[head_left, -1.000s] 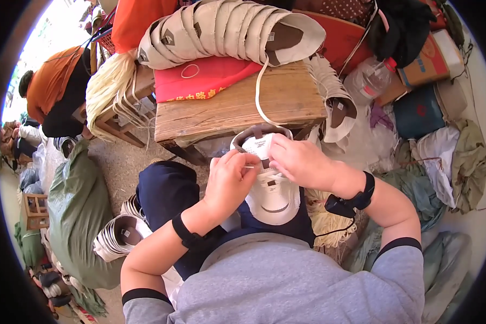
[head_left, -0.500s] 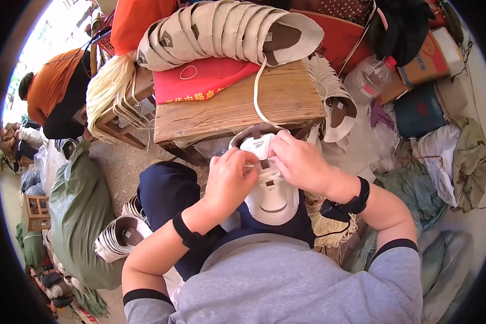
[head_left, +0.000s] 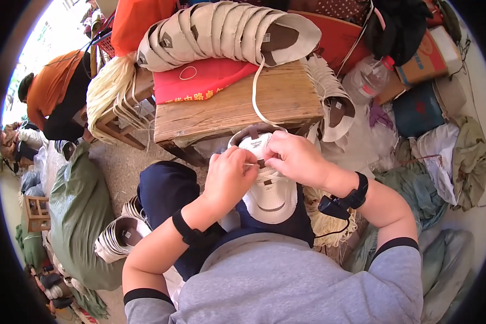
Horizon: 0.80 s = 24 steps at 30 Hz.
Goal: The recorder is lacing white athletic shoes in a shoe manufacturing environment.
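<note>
Currently a white shoe upper [head_left: 267, 183] is pinched by both the left hand [head_left: 229, 175] and right hand [head_left: 297, 159] below the wooden bench [head_left: 237, 105], apparently mid-stitch, so a steady pull is probably called for.

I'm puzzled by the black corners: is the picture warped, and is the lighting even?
Head view: fisheye bends the wooden bench edges and leaves a black rim; daylight is blown out at upper left; the white shoe upper between left hand and right hand looks sharp.
</note>
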Each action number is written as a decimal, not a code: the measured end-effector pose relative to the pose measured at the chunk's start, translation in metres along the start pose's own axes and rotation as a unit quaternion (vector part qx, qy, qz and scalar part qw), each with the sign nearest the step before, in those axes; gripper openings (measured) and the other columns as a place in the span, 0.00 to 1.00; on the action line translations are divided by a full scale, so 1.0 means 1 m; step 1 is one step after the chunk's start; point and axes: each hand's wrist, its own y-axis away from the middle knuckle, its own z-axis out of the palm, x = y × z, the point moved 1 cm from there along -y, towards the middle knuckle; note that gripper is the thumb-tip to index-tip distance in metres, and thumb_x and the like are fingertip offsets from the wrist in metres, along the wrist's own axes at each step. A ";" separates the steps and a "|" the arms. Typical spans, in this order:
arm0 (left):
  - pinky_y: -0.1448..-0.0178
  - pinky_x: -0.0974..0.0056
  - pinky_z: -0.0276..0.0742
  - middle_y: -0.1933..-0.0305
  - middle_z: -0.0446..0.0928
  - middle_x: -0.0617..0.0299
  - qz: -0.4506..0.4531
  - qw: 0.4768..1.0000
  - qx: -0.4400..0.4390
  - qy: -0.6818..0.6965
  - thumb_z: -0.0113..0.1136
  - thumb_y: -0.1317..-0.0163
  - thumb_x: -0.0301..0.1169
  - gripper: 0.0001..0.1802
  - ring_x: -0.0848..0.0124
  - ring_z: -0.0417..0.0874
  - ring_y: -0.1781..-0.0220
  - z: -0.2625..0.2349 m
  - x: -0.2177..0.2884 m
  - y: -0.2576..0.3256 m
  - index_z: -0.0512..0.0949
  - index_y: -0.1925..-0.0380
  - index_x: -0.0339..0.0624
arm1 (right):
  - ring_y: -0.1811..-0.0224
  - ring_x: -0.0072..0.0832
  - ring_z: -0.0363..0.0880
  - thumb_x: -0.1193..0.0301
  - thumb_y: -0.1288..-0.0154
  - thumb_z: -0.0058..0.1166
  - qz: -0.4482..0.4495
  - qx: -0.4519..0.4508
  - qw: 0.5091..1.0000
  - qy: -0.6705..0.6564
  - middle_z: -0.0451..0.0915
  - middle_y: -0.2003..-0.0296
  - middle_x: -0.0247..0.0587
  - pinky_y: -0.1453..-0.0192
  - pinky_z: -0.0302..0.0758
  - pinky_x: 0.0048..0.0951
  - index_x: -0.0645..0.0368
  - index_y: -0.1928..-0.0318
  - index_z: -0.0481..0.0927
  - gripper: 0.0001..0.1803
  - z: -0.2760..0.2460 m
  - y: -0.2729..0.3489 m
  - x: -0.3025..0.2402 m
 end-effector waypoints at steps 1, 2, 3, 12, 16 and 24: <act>0.70 0.59 0.72 0.72 0.75 0.57 0.001 1.000 0.000 0.000 0.66 0.49 0.26 0.06 0.64 0.76 0.76 -0.001 0.000 -0.001 0.79 0.71 0.40 | 0.62 0.37 0.78 0.73 0.43 0.62 -0.001 0.001 1.000 0.000 0.77 0.66 0.42 0.56 0.75 0.34 0.62 0.66 0.80 0.06 0.001 0.001 0.002; 0.70 0.60 0.72 0.73 0.75 0.57 0.018 1.000 -0.003 -0.011 0.67 0.50 0.26 0.06 0.63 0.76 0.76 -0.001 -0.001 -0.003 0.79 0.72 0.40 | 0.62 0.37 0.78 0.73 0.43 0.62 -0.004 0.003 1.000 -0.006 0.77 0.65 0.42 0.57 0.75 0.34 0.62 0.65 0.80 0.07 0.002 0.002 0.006; 0.70 0.60 0.72 0.73 0.75 0.57 0.035 0.999 -0.005 -0.022 0.67 0.50 0.27 0.06 0.63 0.76 0.75 -0.001 -0.001 -0.004 0.80 0.72 0.41 | 0.62 0.37 0.78 0.73 0.43 0.62 -0.009 0.005 1.000 -0.013 0.76 0.64 0.42 0.58 0.75 0.34 0.62 0.65 0.80 0.07 0.001 0.000 0.006; 0.73 0.70 0.63 0.77 0.68 0.71 -0.147 0.975 -0.035 0.161 0.65 0.46 0.23 0.06 0.82 0.65 0.75 -0.034 -0.010 -0.004 0.77 0.71 0.39 | 0.64 0.41 0.80 0.74 0.43 0.60 -0.116 0.020 0.989 0.091 0.73 0.60 0.40 0.63 0.77 0.40 0.54 0.60 0.78 0.09 0.007 -0.005 -0.017; 0.67 0.74 0.62 0.71 0.68 0.73 -0.230 0.884 -0.025 0.406 0.53 0.34 0.27 0.06 0.85 0.63 0.71 -0.029 -0.014 0.005 0.76 0.60 0.39 | 0.67 0.42 0.79 0.73 0.42 0.59 -0.158 0.037 0.983 0.080 0.73 0.65 0.43 0.66 0.76 0.42 0.57 0.65 0.76 0.06 0.011 -0.019 -0.018; 0.48 0.70 0.73 0.53 0.73 0.62 -0.167 0.885 -0.037 0.432 0.46 0.38 0.18 0.20 0.76 0.74 0.54 -0.025 -0.013 0.017 0.71 0.45 0.33 | 0.71 0.35 0.76 0.80 0.41 0.57 -0.207 0.161 0.952 -0.156 0.73 0.68 0.41 0.67 0.74 0.33 0.61 0.66 0.77 0.04 -0.029 -0.050 -0.085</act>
